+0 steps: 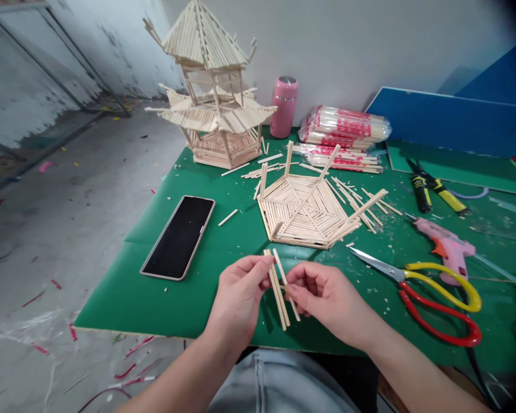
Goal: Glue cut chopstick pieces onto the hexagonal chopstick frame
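Observation:
My left hand [246, 289] is closed, pinching a pair of thin wooden sticks [279, 301] side by side near their upper ends. A single wooden stick [280, 267] slants close by, held between the thumb and fingers of my right hand [318, 292]. A short pale piece shows between the sticks at my right fingertips; I cannot make out whether it is joined to them. Just beyond both hands lies a hexagonal stick base [301, 207] with several posts rising from its corners. Loose cut sticks [355, 201] are scattered around it.
A tiered stick pavilion [217, 117] stands at the back left, beside a pink flask [284, 106] and wrapped chopstick bundles [346, 127]. A phone [178, 238] lies left. Scissors [402, 275], a pink glue gun [445, 244] and pliers [434, 186] lie right on the green tabletop [150, 307].

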Available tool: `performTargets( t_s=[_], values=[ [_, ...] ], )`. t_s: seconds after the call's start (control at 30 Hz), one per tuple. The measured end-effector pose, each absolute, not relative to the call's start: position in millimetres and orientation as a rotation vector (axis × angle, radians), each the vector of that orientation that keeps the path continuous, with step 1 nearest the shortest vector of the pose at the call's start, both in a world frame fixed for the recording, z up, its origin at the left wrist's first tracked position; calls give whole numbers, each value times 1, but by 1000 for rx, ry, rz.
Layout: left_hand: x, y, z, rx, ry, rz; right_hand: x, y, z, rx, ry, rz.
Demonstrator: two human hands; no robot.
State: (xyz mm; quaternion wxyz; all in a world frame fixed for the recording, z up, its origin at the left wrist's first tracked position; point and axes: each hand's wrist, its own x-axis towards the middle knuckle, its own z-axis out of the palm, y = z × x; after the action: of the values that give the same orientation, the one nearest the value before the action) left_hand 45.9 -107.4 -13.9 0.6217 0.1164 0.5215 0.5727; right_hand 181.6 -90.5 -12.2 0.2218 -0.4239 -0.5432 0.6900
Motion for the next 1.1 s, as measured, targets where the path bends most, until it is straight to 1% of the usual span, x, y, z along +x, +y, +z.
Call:
performTargets(
  t_s=[0.37, 0.63, 1.1],
  values=[
    [48, -109, -14, 319, 1207, 1298, 180, -89, -14, -1159, -1493, 1920],
    [49, -106, -14, 313, 1219, 1296, 182, -84, -12, -1215, -1623, 1828],
    [51, -102, -17, 286, 1239, 1290, 180, -80, -16, -1182, -1545, 1887]
  ],
)
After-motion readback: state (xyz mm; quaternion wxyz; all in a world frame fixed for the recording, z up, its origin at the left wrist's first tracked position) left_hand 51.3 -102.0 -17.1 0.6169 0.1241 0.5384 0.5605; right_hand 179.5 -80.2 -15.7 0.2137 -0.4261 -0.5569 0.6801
